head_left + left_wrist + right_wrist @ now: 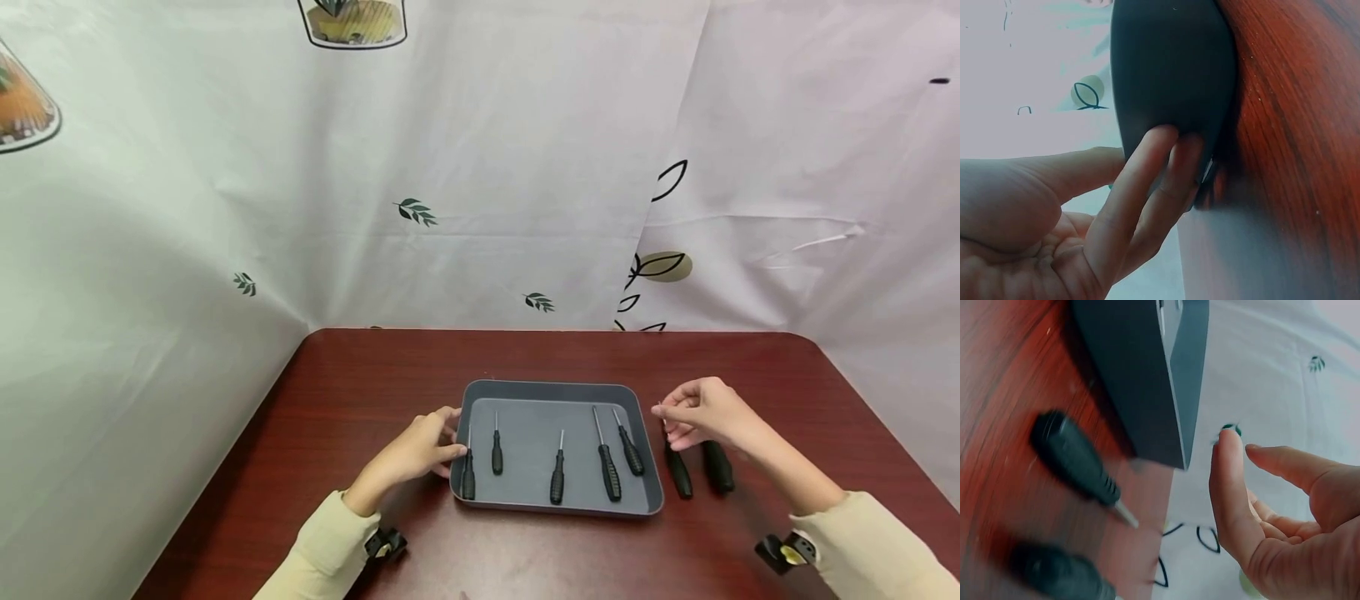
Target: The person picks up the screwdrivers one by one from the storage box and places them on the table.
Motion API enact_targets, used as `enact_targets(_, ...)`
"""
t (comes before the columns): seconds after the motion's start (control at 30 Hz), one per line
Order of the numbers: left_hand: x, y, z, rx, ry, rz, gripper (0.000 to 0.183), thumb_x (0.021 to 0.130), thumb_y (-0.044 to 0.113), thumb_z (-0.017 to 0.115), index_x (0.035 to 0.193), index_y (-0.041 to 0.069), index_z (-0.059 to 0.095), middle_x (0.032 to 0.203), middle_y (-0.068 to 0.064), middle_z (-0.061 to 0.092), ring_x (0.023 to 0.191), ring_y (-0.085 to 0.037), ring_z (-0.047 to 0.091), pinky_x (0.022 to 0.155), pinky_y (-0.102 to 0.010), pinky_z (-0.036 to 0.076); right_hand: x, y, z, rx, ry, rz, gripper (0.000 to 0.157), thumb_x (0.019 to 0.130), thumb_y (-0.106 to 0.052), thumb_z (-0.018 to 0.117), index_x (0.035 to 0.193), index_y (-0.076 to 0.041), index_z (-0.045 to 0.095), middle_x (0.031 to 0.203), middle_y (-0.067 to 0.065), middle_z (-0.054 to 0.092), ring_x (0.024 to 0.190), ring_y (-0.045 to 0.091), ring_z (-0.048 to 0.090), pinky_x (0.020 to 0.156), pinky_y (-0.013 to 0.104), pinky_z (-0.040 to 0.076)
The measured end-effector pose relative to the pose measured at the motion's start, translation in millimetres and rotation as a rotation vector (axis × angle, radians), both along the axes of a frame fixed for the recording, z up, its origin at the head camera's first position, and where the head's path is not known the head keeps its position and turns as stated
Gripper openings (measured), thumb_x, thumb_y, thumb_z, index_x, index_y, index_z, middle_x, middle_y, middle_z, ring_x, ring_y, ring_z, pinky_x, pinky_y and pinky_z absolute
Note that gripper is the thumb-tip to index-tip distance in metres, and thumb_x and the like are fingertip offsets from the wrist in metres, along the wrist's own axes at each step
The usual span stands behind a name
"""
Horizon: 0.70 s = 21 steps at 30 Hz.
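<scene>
A grey rectangular tray [528, 446] lies on the table with several black-handled screwdrivers in it, among them a long one [610, 475] toward the right. My left hand [416, 450] grips the tray's left side, thumb at the rim and fingers against the outer wall [1172, 75]. To the right of the tray, my right hand [705, 414] hovers over the shaft end of a loose screwdriver [678, 475]. Its thumb and forefinger are apart in the right wrist view, with nothing between them. Beside that tool lies a thicker black-handled screwdriver [717, 467].
The reddish-brown wooden table [360, 375] has rounded far corners. A pale cloth [480, 167] printed with leaves hangs behind it and along its sides. A dark wrist device [386, 544] sits at the left sleeve, another [786, 552] at the right.
</scene>
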<state>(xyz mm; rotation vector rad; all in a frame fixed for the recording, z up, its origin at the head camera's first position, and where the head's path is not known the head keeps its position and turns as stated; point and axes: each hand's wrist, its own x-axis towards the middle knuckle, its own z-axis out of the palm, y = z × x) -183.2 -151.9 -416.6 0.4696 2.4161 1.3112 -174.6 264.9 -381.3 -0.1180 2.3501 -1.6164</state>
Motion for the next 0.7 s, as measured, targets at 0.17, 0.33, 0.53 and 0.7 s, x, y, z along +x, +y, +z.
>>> enact_targets(0.17,0.2,-0.5,-0.2,-0.005,-0.002,0.009,0.061,0.093,-0.005,0.067,0.143,-0.017,0.035,0.103,-0.023,0.064,0.078,-0.027,0.071,0.055,-0.034,0.061,0.6,-20.3,1.8,-0.032,0.007,0.033,0.027,0.095,-0.006,0.068,0.101,0.019,0.059,0.073,0.018,0.067,0.061,0.025,0.070,0.063,0.048,0.062)
enact_targets(0.33,1.8,-0.8,0.1,-0.010,-0.004,0.006,0.061,0.093,-0.005,0.067,0.143,-0.017,0.035,0.104,-0.023,0.064,0.079,-0.027,0.071,0.056,-0.034,0.062,-0.3,-39.5,2.1,-0.064,0.011,0.081,0.025,0.095,-0.005,0.068,0.100,0.019,0.060,0.073,0.018,0.068,0.061,0.024,0.070,0.063,0.047,0.062)
enact_targets(0.53,3.1,-0.5,2.1,-0.004,-0.008,0.012,0.060,0.092,-0.005,0.067,0.142,-0.018,0.036,0.103,-0.023,0.064,0.077,-0.026,0.071,0.055,-0.034,0.061,-3.3,-61.2,3.7,-0.055,0.015,0.126,0.024,0.095,-0.005,0.067,0.101,0.018,0.062,0.073,0.018,0.068,0.062,0.026,0.071,0.063,0.048,0.062)
enact_targets(0.7,2.8,-0.1,4.9,-0.006,-0.012,0.016,0.060,0.092,-0.005,0.067,0.142,-0.017,0.036,0.103,-0.024,0.064,0.074,-0.026,0.071,0.055,-0.034,0.061,-4.4,-80.8,4.5,-0.041,0.024,0.136,0.025,0.094,-0.006,0.069,0.101,0.017,0.064,0.072,0.020,0.068,0.062,0.030,0.071,0.061,0.048,0.062)
